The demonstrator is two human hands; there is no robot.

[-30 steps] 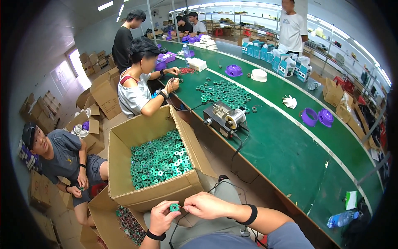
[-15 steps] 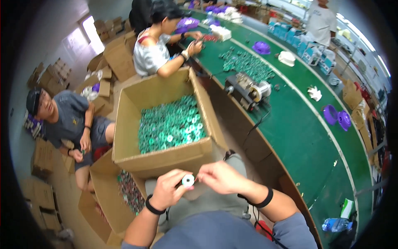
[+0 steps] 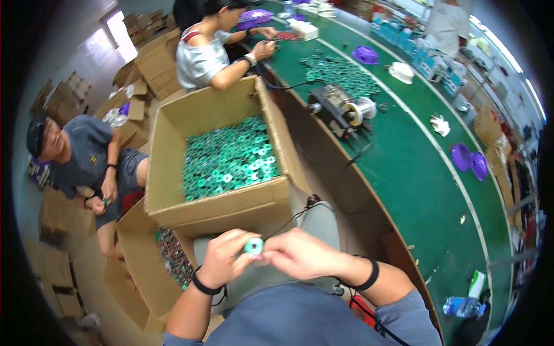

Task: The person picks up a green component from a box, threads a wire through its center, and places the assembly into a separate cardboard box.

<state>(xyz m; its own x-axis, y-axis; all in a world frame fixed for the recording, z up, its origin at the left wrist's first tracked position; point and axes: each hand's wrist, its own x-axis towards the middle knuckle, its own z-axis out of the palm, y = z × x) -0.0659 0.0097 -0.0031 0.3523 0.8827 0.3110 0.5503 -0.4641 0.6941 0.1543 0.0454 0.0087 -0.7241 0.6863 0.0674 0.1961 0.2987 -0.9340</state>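
My left hand (image 3: 224, 258) is closed around a small round green part (image 3: 249, 247) with a pale face and a dark centre hole. Pressed in close beside that part, my right hand (image 3: 300, 252) has its fingertips pinched together. Whatever sits in that pinch is too small and covered to name. Both hands are above my lap, just in front of a large open cardboard box (image 3: 222, 209). Inside the box lies a heap of similar green ring-shaped parts (image 3: 228, 158).
A second carton (image 3: 138, 248) with mixed small pieces stands lower left. To the right runs a long green bench (image 3: 404, 190) bearing a motor-like device (image 3: 332, 112), a parts pile, purple shells (image 3: 461, 155) and a plastic bottle (image 3: 461, 307). One co-worker (image 3: 86, 150) sits left, another (image 3: 202, 60) ahead.
The view has shifted slightly. My right hand has come nearer to the part in my left hand; the thin reddish strand seen between them earlier is no longer clear. The left hand keeps its hold.
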